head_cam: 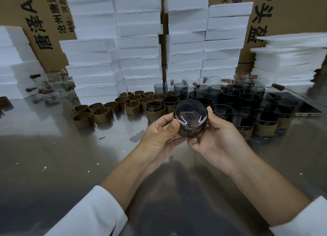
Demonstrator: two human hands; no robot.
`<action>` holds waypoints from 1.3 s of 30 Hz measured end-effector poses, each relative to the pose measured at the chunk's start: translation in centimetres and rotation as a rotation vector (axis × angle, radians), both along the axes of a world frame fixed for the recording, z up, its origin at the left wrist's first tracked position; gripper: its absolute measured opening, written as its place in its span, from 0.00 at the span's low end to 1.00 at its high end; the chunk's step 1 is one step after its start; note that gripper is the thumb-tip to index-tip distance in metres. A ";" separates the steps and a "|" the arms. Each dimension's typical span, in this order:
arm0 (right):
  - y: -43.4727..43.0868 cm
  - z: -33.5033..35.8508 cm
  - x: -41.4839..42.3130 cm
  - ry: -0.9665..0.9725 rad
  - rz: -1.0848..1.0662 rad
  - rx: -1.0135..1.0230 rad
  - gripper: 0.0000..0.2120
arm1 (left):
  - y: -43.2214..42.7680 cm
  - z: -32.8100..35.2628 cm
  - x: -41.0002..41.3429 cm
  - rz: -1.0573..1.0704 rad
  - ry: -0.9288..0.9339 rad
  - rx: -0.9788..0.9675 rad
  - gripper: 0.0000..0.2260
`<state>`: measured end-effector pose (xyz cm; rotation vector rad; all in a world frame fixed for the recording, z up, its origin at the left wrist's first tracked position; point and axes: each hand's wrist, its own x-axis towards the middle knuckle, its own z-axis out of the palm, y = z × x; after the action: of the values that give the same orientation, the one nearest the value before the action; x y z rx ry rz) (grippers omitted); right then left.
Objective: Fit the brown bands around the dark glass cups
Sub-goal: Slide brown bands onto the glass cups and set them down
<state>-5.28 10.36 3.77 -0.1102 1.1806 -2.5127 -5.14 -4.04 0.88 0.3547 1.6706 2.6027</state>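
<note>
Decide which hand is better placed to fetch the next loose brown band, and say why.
Left, probably. The loose brown bands lie on that side of the table, nearer the left hand; the right hand, also gripping the held cup, sits by the banded cups.

Brown band — partly behind fingers

A shiny steel table carries loose brown bands standing in a cluster left of centre, with dark glass cups packed close to their right, the nearest ones already banded. Clear glasses stand at the back left, beside stacked white foam boxes. Foam sheets are piled at the right, and white crumbs dot the near surface.
</note>
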 end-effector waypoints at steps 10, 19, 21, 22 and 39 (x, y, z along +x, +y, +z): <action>0.4 -1.0 -0.2 -0.005 -0.067 0.258 0.16 | -0.6 0.5 0.4 -0.006 0.085 -0.116 0.42; 0.0 -1.2 -0.1 -0.009 0.021 0.327 0.21 | -1.3 -0.4 -0.3 0.092 0.193 -0.447 0.30; 0.0 -1.3 -0.2 0.042 -0.030 0.298 0.20 | -1.2 -0.6 -0.3 0.137 0.127 -0.466 0.36; 0.0 -1.3 -0.3 0.072 -0.070 0.276 0.21 | -1.2 -0.7 -0.3 0.154 0.084 -0.471 0.36; 0.5 -3.4 -0.8 0.693 -0.353 0.999 0.35 | -2.9 -1.0 -0.7 0.219 0.177 -0.754 0.25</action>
<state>-6.10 10.82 0.35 -0.5662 2.7800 -1.8351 -5.86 -6.98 -0.14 0.3782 2.6964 1.8693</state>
